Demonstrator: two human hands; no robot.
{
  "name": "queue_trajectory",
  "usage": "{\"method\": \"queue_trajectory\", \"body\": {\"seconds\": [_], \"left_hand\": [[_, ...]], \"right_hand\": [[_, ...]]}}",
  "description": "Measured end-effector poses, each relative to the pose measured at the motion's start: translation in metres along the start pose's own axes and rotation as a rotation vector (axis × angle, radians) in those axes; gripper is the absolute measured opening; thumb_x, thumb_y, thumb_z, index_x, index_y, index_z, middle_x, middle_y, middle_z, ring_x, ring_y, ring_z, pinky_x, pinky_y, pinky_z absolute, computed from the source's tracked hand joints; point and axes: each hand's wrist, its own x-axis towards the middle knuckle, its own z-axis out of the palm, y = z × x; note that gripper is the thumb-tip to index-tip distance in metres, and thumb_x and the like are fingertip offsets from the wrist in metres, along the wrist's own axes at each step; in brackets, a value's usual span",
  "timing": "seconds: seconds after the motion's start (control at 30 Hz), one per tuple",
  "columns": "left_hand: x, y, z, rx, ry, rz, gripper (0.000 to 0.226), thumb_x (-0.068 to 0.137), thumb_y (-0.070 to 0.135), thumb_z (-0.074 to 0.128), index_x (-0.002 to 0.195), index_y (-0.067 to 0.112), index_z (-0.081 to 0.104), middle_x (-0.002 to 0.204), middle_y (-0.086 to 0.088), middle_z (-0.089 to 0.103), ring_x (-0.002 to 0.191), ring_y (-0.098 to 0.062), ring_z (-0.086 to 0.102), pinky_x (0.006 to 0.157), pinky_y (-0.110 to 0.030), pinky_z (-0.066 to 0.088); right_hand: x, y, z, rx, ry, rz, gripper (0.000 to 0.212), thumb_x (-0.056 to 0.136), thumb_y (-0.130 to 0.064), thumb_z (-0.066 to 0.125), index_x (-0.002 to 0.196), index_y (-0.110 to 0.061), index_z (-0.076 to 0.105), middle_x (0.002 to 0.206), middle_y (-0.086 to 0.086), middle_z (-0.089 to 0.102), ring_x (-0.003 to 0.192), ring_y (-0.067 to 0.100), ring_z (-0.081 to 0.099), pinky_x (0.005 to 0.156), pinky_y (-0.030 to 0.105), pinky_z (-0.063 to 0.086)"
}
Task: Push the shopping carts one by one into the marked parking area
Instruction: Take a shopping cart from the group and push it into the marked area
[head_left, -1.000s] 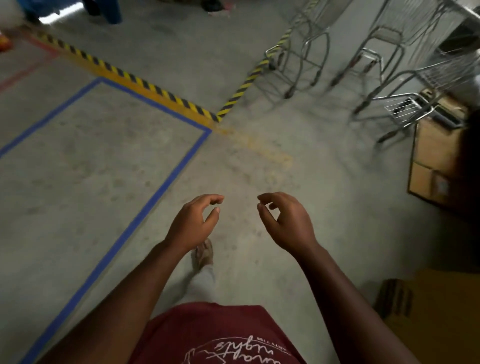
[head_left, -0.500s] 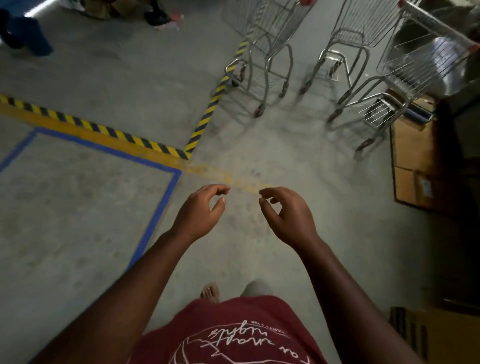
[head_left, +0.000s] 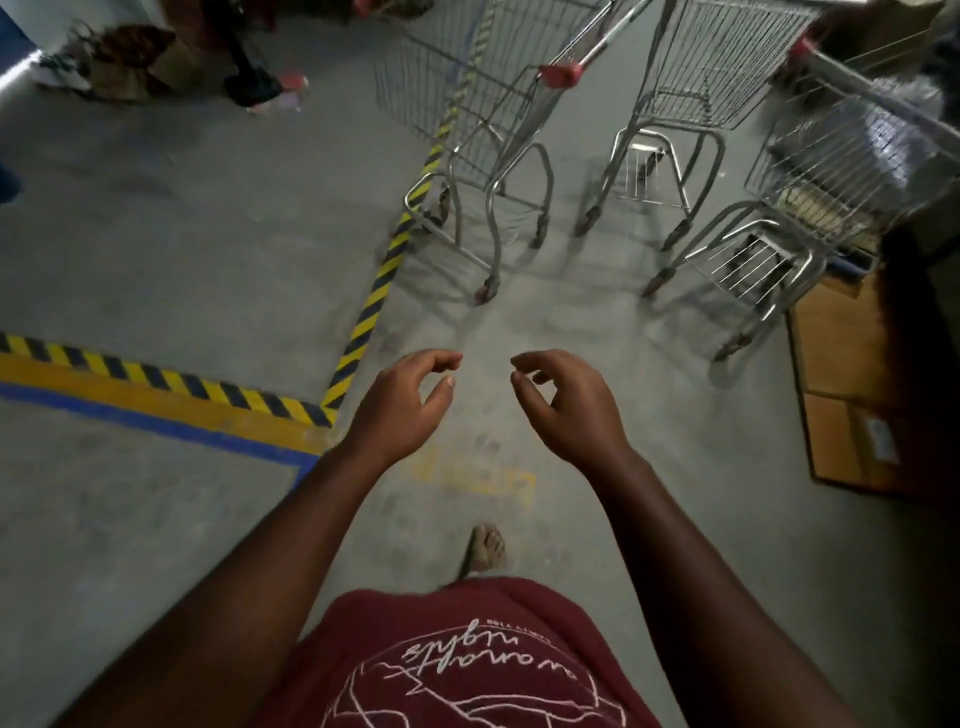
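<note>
Three shopping carts stand ahead on the concrete floor (head_left: 156, 234), none of them yet inside the blue-lined parking area (head_left: 130, 519) at the lower left. The nearest cart (head_left: 483, 130) stands just beside the striped floor tape (head_left: 374, 291); a second cart (head_left: 706, 67) stands to its right, and a third cart (head_left: 831, 171), which seems to carry something in its basket, is near a cardboard box (head_left: 852, 415). The left hand (head_left: 402, 410) and right hand (head_left: 566, 410) are held out in front of the body, fingers loosely curled and holding nothing, well short of any cart. The wire frames are judged stiff and fairly light, rolling easily on small wheels that may swivel and pull the cart off line. The best hold is judged to be the bar with the red end cap (head_left: 558, 73), gripped with both hands spread apart so the cart can be steered.
</note>
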Motion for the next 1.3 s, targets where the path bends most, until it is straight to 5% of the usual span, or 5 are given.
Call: {"method": "queue_trajectory", "body": {"seconds": [0.47,0.77,0.97,1.13,1.3], "left_hand": [[0.397,-0.002,0.054,-0.150,-0.020,0.075,0.028,0.097,0.018,0.063,0.124,0.022,0.069,0.119,0.012,0.069,0.113,0.001,0.061,0.099,-0.021,0.050],[0.606,0.025,0.072,-0.080,-0.132,0.131,0.032,0.092,0.023,0.061,0.124,0.022,0.065,0.119,0.003,0.066,0.110,-0.014,0.061,0.096,-0.041,0.052],[0.701,0.033,0.122,-0.014,-0.187,-0.030,0.043,0.091,0.032,0.064,0.133,0.024,0.058,0.130,0.004,0.059,0.099,-0.015,0.065,0.090,-0.039,0.054],[0.766,0.046,0.177,0.118,-0.182,-0.180,0.053,0.094,0.038,0.063,0.143,0.024,0.050,0.144,0.000,0.053,0.124,-0.022,0.056,0.099,-0.035,0.047],[0.797,0.045,0.215,0.183,-0.187,-0.429,0.047,0.099,0.059,0.045,0.136,0.030,0.051,0.126,-0.001,0.066,0.111,-0.028,0.065,0.088,-0.041,0.052]], "right_hand": [[0.342,0.100,-0.039,-0.042,0.084,0.109,0.018,0.097,-0.034,0.065,0.112,-0.028,0.073,0.106,-0.017,0.071,0.092,0.001,0.063,0.077,0.025,0.050],[0.516,0.141,-0.079,-0.014,0.210,0.182,0.020,0.097,-0.032,0.067,0.115,-0.025,0.074,0.105,-0.015,0.072,0.093,0.004,0.065,0.081,0.028,0.051],[0.614,0.210,-0.098,0.006,0.146,0.178,0.023,0.097,-0.031,0.067,0.119,-0.024,0.072,0.110,-0.015,0.072,0.096,0.006,0.066,0.083,0.031,0.052],[0.695,0.272,-0.110,0.070,0.035,0.125,0.024,0.098,-0.026,0.065,0.121,-0.028,0.070,0.114,-0.017,0.069,0.100,0.007,0.065,0.086,0.034,0.054],[0.760,0.321,-0.127,-0.026,-0.137,-0.058,0.040,0.092,-0.020,0.072,0.131,-0.020,0.065,0.126,0.003,0.066,0.118,0.023,0.058,0.100,0.043,0.049]]}}
